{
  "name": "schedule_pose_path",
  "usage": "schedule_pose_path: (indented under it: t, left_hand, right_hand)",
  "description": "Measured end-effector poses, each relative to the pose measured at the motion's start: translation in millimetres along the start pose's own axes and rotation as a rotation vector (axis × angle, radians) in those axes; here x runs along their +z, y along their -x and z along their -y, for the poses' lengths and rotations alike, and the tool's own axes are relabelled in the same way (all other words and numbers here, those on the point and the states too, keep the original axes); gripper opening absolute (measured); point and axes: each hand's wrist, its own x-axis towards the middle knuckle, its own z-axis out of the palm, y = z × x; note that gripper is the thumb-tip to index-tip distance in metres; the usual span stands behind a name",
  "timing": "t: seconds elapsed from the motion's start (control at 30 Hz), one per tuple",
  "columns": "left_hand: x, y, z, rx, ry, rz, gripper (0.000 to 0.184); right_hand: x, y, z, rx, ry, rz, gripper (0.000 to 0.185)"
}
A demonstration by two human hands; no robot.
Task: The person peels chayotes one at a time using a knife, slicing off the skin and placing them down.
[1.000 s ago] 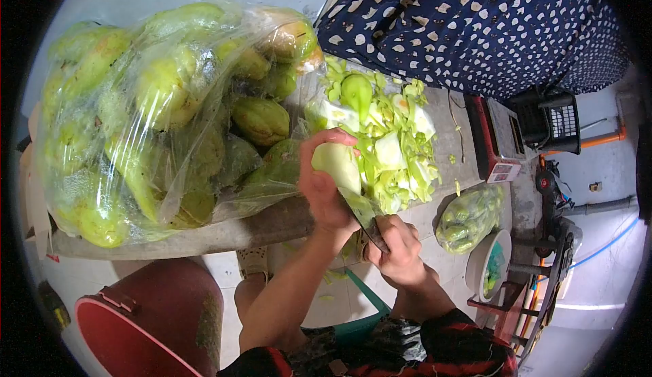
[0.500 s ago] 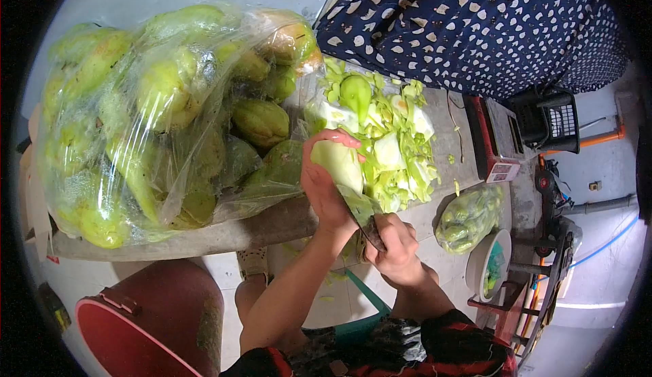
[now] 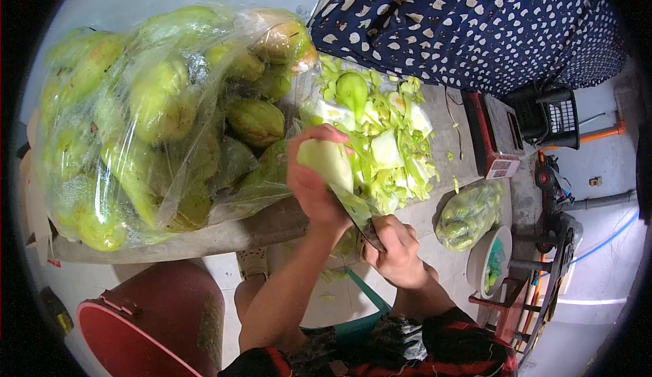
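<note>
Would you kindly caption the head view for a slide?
Left hand holding a pale peeled fruit, right hand holding a knife to it, beside green peelings.

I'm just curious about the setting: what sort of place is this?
Probably a food-preparation corner or produce stall: a big bag of green fruit, a heap of peelings, and what looks like a weighing scale.

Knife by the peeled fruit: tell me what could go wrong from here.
The knife in the right hand sits very close to the left hand, so a slip might cut it. The peeled fruit, held in the left hand near the edge of the bench, could drop if the grip loosens. Green scraps on the floor might be slippery underfoot.
</note>
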Motion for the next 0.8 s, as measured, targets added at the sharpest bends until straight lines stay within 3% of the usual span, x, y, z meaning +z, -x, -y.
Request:
schedule_pose_path:
  t: [0.33,0.5,0.8]
  left_hand:
    - [2.9,2.6,0.0,-0.072,0.067,-0.044,0.071]
    - [8.9,23.0,8.8,-0.225,0.144,0.005,0.069]
    - [10.4,21.4,11.4,-0.112,0.139,-0.021,0.063]
  right_hand:
    - [2.5,1.4,-2.3,0.027,0.011,0.036,0.030]
    - [5.9,-6.3,-4.5,-0.014,0.039,-0.054,0.033]
    - [8.2,-10.0,-0.9,0.008,0.035,-0.065,0.033]
